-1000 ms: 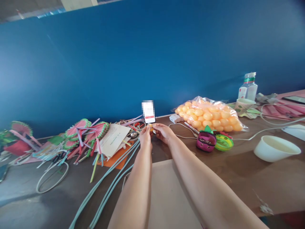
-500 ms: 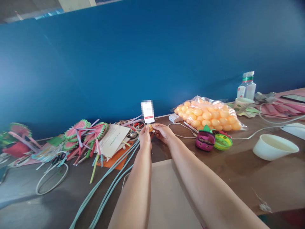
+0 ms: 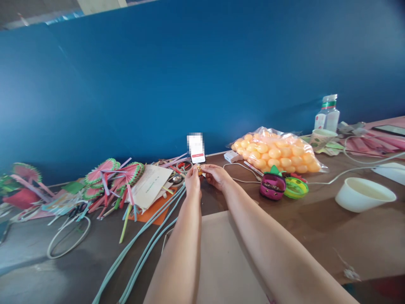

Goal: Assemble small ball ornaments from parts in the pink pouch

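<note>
My left grip pinches a small yellow piece near the middle of the frame; my right grip sits just right of it, and I cannot tell whether those fingertips close on it. The piece lies between my 2 grips, nearer the left; its long axis is too small to read. It looks rounded and shiny. Right of centre, a clear, crinkled plastic bag holds smooth, egg-shaped orange balls on the brown surface.
</note>
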Demonstrator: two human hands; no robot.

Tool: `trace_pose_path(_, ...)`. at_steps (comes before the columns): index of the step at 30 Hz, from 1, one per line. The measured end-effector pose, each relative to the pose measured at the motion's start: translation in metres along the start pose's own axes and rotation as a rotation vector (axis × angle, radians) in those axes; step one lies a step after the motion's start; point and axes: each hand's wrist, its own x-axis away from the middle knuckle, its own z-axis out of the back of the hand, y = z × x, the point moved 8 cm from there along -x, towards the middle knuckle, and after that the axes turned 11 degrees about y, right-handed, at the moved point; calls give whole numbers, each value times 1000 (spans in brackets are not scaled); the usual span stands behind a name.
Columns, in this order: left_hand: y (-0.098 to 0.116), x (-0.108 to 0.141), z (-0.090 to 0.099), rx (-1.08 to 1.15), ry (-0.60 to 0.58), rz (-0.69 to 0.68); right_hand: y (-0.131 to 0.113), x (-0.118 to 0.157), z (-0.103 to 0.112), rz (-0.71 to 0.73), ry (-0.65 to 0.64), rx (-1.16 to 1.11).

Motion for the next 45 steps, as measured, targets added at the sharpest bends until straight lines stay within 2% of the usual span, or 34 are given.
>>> trace_pose_path(27, -1, -2, 1, 7, 20, 17, -2, 2, -2, 25, 3, 10)
trace_pose_path(45, -4, -8, 2, 31, 18, -23, -3, 2, 0, 51, 37, 80)
